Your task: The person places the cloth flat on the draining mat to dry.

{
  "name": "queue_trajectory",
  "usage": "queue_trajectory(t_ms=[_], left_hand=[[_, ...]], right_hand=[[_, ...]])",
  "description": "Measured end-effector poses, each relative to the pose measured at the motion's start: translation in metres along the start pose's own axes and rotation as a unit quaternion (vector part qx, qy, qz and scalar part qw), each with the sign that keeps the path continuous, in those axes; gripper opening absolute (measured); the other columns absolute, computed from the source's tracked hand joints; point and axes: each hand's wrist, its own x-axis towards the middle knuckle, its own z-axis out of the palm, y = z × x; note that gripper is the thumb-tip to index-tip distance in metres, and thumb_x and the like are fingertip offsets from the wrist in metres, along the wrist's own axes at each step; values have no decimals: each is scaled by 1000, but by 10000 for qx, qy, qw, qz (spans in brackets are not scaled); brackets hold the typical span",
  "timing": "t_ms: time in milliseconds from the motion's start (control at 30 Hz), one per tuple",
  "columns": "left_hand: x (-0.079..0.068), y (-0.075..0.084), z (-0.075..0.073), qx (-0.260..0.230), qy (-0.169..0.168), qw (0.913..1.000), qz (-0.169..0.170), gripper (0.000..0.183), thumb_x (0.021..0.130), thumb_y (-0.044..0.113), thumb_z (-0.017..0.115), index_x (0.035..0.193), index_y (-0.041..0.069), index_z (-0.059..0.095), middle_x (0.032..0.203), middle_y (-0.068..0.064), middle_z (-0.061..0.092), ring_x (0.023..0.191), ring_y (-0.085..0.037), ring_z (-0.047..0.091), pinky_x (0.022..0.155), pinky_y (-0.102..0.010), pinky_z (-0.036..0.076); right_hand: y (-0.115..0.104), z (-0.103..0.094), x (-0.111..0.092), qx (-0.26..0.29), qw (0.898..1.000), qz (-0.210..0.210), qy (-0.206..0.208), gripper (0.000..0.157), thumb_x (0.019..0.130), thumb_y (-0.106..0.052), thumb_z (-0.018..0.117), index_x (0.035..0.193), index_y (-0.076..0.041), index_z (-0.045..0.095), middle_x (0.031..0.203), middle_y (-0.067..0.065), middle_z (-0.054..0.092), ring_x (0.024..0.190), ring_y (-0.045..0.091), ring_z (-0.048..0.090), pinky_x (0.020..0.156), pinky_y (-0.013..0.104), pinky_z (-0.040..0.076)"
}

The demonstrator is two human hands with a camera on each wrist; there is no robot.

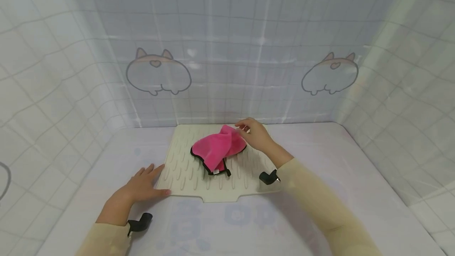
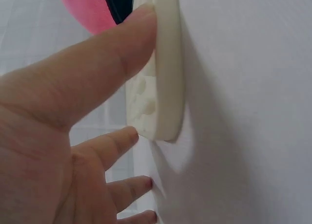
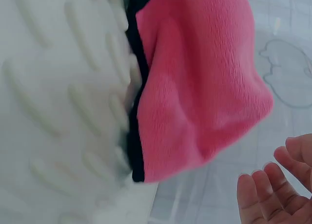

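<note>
A crumpled pink cloth [image 1: 217, 145] with black edging lies on a cream ridged board [image 1: 177, 177]. A small pale tag and a black loop show at its near edge. My right hand [image 1: 254, 132] hovers by the cloth's far right side; in the right wrist view a gap separates its loosely bent fingers [image 3: 247, 192] from the pink fabric [image 3: 195, 87]. At the board's near left corner my left hand [image 1: 142, 185] spreads its fingers. Its thumb [image 2: 131, 44] rests against the board's rim [image 2: 168, 87], while the other fingertips reach the white surface beside it.
Beneath the board is a white printed table surface [image 1: 227, 232]. A grid-patterned back wall [image 1: 227, 70] with two cartoon animal drawings stands behind, and similar sheets [image 1: 42, 90] rise at both sides. Each wrist carries a black camera mount [image 1: 140, 223].
</note>
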Motion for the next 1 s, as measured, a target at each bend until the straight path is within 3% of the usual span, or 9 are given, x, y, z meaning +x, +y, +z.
queue_trajectory(t_ms=[300,533,767,1000], left_hand=[[-4,18,-5,-37,94,9999,72,95,86,54,72,149,-7,37,144,-45,34,131,-66,32,101,-76,30],[0,32,-3,-439,566,9945,758,83,93,46,69,151,-4,37,145,-33,45,133,-54,41,106,-66,34],[9,54,-8,-1156,268,9879,1000,79,98,46,63,157,5,30,151,-27,42,137,-47,42,108,-64,35],[18,78,-8,-1595,-73,9823,979,75,100,50,56,158,11,28,143,-25,52,121,-42,59,101,-63,42]], right_hand=[[28,-11,-10,-9,9998,164,128,27,101,-20,62,125,-7,68,114,10,65,100,27,63,81,41,55],[46,-10,-19,-65,9983,507,-284,32,101,-22,61,129,-5,65,109,10,67,98,26,63,80,40,54],[56,-5,-23,112,9926,921,-782,38,101,-23,62,135,-6,59,109,12,68,96,26,64,79,40,54],[59,5,-21,766,9793,1290,-1360,43,102,-23,60,141,-8,52,110,16,67,90,24,66,77,37,56]])
